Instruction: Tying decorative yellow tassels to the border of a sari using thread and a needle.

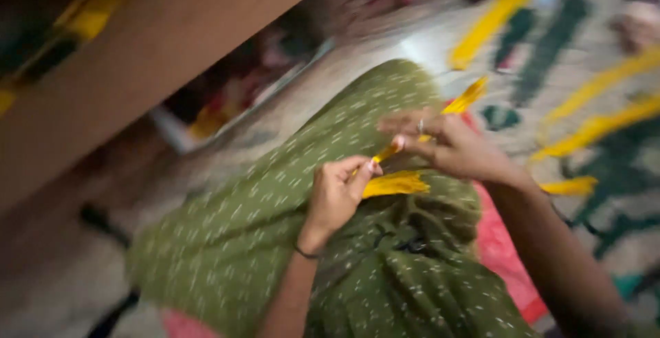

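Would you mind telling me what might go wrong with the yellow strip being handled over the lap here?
The yellow strip is pinched only at the fingertips of the left hand and right hand, so it could slip. The loose yellow bundle rests on the sloping green cloth and may slide off. More yellow strips lie nearby on the floor and could get mixed in.

We are looking down at a pale, blurred floor (385, 63), with yellow strips (485, 28) and dark green strips (550, 46) lying scattered across its far right side. A broad brown wooden board (137, 63) is slanting across the upper left, and dim clutter is showing beneath it.
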